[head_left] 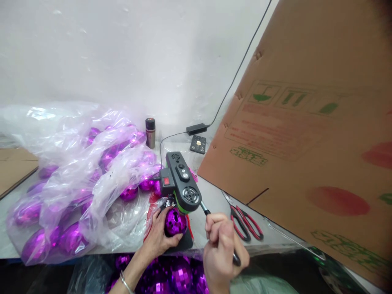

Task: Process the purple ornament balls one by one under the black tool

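My left hand (161,234) is closed around a shiny purple mirror ball (175,221) on a dark pad (185,241) at the table's front edge. Right beside the ball and partly over it stands a black device (183,181) with round grilles and a red switch. In my right fist (222,245) is a black-handled metal rod (204,207); its far end is hidden at the device, so I cannot tell whether the two are joined. More purple mirror balls (73,239) lie in clear plastic bags (113,179) on the left.
Red-handled scissors (246,222) lie right of my right hand, against a large cardboard box (294,134). Behind the device are a dark bottle (150,133), a power adapter (197,129) with its cord, and a small black case (197,144). Several purple balls (180,277) sit below the table edge.
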Demonstrator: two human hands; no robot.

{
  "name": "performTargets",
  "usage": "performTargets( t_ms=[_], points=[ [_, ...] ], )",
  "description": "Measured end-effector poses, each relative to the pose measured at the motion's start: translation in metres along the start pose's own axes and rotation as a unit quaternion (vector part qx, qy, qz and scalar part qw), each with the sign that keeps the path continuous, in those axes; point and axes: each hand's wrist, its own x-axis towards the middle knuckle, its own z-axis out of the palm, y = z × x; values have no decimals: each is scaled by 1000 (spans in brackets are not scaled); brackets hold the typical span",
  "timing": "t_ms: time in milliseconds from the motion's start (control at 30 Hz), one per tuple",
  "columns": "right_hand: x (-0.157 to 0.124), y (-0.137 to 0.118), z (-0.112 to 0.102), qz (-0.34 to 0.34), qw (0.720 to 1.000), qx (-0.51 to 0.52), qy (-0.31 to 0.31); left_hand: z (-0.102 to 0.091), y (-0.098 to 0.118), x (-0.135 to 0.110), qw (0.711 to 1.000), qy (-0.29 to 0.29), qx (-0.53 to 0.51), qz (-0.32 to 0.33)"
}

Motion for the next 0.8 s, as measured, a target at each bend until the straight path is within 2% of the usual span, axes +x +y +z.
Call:
performTargets(
  t_ms=[167, 533, 800],
  points=[
    [-8, 9, 0, -31, 999, 3, 15, 3, -4, -1, 1000, 10, -5, -2],
    [-9, 5, 4, 3, 1000, -1, 29, 1, 2, -1, 1000, -4, -16, -24],
    [-11, 6, 4, 14, 999, 6, 35, 4, 2, -2, 1000, 18, -16, -16]
  ],
)
